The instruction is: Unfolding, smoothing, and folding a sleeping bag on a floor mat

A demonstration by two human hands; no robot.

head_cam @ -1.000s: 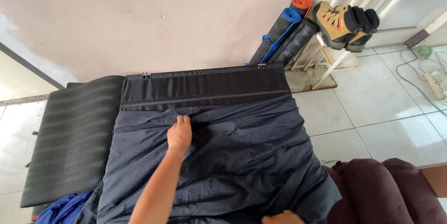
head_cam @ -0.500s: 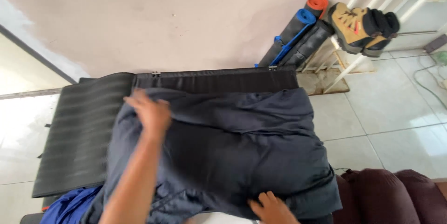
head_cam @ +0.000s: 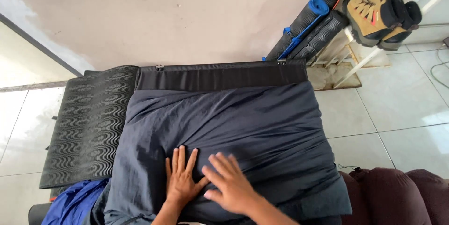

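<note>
**Two flat hands on a dark padded fabric bundle**

Head view: a dark navy padded fabric (head_cam: 224, 131), soft and finely wrinkled like thin nylon over filling, lies on the floor in the middle of the scene. It forms a broad, roughly rectangular bundle whose long axis runs left to right, its far edge parallel to the wall. Along that far edge runs a flat black band (head_cam: 220, 76), smoother and stiffer, with small metal fittings at both ends.

The left hand (head_cam: 180, 178) lies palm down on the near part of the fabric, fingers spread wide and pointing far. The right hand (head_cam: 231, 185) lies just beside it, also flat and spread, fingers pointing far-left, its thumb near the left hand. Neither grips anything; both press on the cloth. The forearms are cut off at the near edge.

Left of the fabric, a black ribbed foam mat (head_cam: 89, 122) lies partly under it. A bright blue cloth (head_cam: 75, 204) shows at the near left, mostly cut off. At the near right, a maroon quilted bundle (head_cam: 397, 197) is also cropped. Far right, rolled mats (head_cam: 308, 21), blue- and orange-ended, lean against the wall (head_cam: 187, 14) beside tan boots (head_cam: 374, 12) on a white rack. The floor is pale tile (head_cam: 397, 108).
</note>
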